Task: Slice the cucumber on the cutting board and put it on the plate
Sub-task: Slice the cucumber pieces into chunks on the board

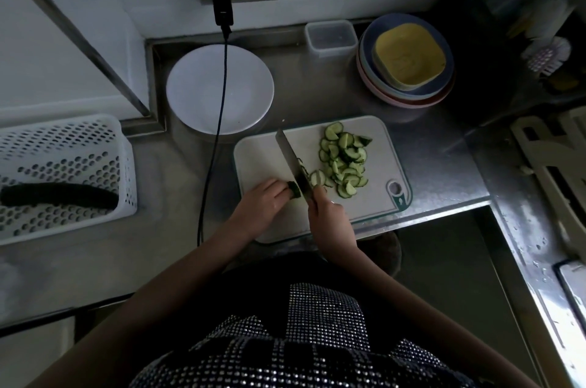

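A white cutting board [263, 153] lies on the steel counter. My left hand [264, 202] presses a short dark-green cucumber stub [295, 190] onto the board's near left part. My right hand [326, 213] grips the handle of a knife [290, 159], whose blade rests right against the stub's cut face and points away to the upper left. A pile of cucumber slices [344, 159] lies on the board's right half. The empty white plate [218, 89] stands behind the board to the left.
A black cable [218, 121] hangs from the wall socket across the plate's right side and down the counter. A white perforated basket [63, 172] on the left holds another cucumber [57, 195]. Stacked bowls [407, 61] and a clear box [331, 37] stand at the back.
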A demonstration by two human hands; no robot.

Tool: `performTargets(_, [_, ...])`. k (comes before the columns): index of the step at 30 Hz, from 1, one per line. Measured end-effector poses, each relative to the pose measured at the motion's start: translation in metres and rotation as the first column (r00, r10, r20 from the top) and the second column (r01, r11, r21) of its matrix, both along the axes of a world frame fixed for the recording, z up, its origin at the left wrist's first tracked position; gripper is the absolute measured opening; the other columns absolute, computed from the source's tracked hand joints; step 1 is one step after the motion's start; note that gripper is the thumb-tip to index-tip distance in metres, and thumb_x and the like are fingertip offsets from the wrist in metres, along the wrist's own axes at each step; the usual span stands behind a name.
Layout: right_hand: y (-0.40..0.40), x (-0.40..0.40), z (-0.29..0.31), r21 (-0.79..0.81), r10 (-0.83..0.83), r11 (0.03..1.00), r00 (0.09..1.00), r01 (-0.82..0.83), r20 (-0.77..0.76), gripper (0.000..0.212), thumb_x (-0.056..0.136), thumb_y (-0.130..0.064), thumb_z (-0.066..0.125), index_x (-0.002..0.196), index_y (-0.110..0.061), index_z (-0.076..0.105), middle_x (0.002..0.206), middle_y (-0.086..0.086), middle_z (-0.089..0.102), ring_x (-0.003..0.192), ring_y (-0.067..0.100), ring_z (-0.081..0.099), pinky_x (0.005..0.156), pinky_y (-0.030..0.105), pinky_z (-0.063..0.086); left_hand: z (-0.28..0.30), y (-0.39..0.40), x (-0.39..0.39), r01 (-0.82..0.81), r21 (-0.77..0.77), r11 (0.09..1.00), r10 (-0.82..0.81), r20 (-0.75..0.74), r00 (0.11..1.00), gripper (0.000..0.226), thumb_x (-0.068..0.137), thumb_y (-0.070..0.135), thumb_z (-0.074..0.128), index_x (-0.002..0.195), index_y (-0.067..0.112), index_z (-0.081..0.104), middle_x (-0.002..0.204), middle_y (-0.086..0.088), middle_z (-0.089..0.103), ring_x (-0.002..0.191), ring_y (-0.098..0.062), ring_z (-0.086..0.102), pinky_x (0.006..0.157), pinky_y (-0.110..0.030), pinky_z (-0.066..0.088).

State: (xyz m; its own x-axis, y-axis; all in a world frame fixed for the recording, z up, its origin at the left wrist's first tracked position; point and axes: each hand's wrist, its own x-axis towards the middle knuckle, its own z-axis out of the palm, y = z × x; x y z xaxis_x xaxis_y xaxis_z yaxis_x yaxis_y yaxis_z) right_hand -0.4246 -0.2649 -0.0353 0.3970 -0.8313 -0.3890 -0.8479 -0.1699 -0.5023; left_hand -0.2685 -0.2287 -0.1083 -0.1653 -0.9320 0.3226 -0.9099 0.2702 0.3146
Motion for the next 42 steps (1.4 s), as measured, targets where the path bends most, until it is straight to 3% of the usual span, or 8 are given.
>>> performTargets(4, [0.003, 0.002, -0.014, 0.042, 0.066, 0.997, 0.988, -0.061, -0.137, 0.009, 0.100, -0.014, 0.033, 0.108, -0.016, 0.034, 0.096, 0.021, 0.064, 0.088, 0.040, 0.062, 0.068, 0.041, 0.045, 0.001, 0.000, 0.002, 0.012, -0.002, 1.000, -0.012, 0.020, 1.000, 0.026, 0.082, 0.010, 0.045, 0.092, 0.001, 0.068, 0.090, -0.013, 0.062, 0.088, -0.023, 0.046, 0.073, -0.032, 0.046])
performTargets(13, [-0.005, -0.005, -0.014, 0.027, 0.055, 0.998, 0.987, -0.052, -0.153, 0.009, 0.100, -0.018, 0.035, 0.109, -0.017, 0.035, 0.097, 0.022, 0.062, 0.089, 0.041, 0.060, 0.066, 0.040, 0.041, -0.013, 0.002, 0.004, -0.013, 0.034, 0.999, 0.012, 0.038, 0.999, 0.031, 0.077, 0.007, 0.048, 0.106, 0.006, 0.055, 0.105, -0.013, 0.049, 0.094, -0.030, 0.047, 0.070, -0.040, 0.053])
performTargets(18, [-0.023, -0.021, -0.012, -0.027, -0.088, 0.996, 0.988, 0.086, -0.124, 0.010, 0.098, -0.015, 0.036, 0.108, -0.013, 0.039, 0.087, 0.019, 0.061, 0.079, 0.038, 0.059, 0.061, 0.038, 0.042, -0.012, 0.001, 0.003, -0.053, 0.034, 0.998, 0.052, 0.025, 0.998, 0.029, 0.081, 0.015, 0.049, 0.110, 0.011, 0.046, 0.109, -0.008, 0.046, 0.096, -0.029, 0.047, 0.072, -0.040, 0.050])
performTargets(22, [-0.023, -0.022, -0.004, -0.030, -0.089, 0.996, 0.993, 0.087, -0.081, 0.006, 0.099, -0.019, 0.037, 0.100, -0.013, 0.039, 0.082, 0.017, 0.058, 0.074, 0.037, 0.057, 0.062, 0.042, 0.047, -0.012, -0.002, 0.003, -0.076, 0.058, 0.995, 0.076, -0.004, 0.997, 0.023, 0.084, 0.019, 0.047, 0.106, 0.012, 0.046, 0.097, -0.012, 0.060, 0.091, -0.027, 0.048, 0.069, -0.039, 0.051])
performTargets(26, [-0.018, -0.021, 0.004, -0.052, -0.113, 0.992, 0.993, 0.114, 0.023, 0.011, 0.099, -0.021, 0.039, 0.090, -0.016, 0.034, 0.075, 0.016, 0.054, 0.069, 0.038, 0.053, 0.058, 0.041, 0.043, -0.012, -0.003, 0.003, -0.066, 0.067, 0.996, 0.069, -0.055, 0.996, 0.019, 0.085, 0.020, 0.049, 0.101, 0.012, 0.046, 0.092, -0.012, 0.060, 0.088, -0.028, 0.050, 0.071, -0.040, 0.052])
performTargets(32, [-0.008, -0.014, 0.009, -0.041, -0.105, 0.993, 0.990, 0.110, 0.094, 0.010, 0.098, -0.021, 0.041, 0.092, -0.013, 0.039, 0.081, 0.021, 0.060, 0.073, 0.041, 0.056, 0.060, 0.045, 0.045, -0.010, -0.002, 0.004, -0.068, 0.085, 0.994, 0.072, -0.047, 0.996, 0.020, 0.087, 0.021, 0.047, 0.095, 0.006, 0.057, 0.085, -0.013, 0.060, 0.084, -0.028, 0.050, 0.070, -0.042, 0.050])
performTargets(38, [-0.008, -0.019, 0.004, -0.045, -0.146, 0.987, 0.983, 0.152, 0.108, 0.009, 0.099, -0.020, 0.041, 0.091, -0.015, 0.038, 0.077, 0.018, 0.059, 0.068, 0.039, 0.054, 0.057, 0.043, 0.045, 0.001, -0.002, -0.002, -0.174, 0.140, 0.975, 0.203, -0.234, 0.951, 0.027, 0.070, 0.006, 0.078, 0.092, 0.000, 0.063, 0.085, -0.016, 0.063, 0.090, -0.024, 0.045, 0.076, -0.032, 0.038])
performTargets(42, [-0.011, -0.022, 0.003, -0.034, -0.175, 0.983, 0.977, 0.180, 0.122, 0.008, 0.099, -0.018, 0.040, 0.097, -0.010, 0.042, 0.076, 0.018, 0.059, 0.069, 0.040, 0.055, 0.056, 0.042, 0.042, 0.009, -0.013, -0.009, -0.141, 0.138, 0.980, 0.174, -0.269, 0.947, 0.024, 0.072, 0.007, 0.074, 0.092, 0.001, 0.063, 0.087, -0.015, 0.063, 0.091, -0.026, 0.049, 0.076, -0.035, 0.044])
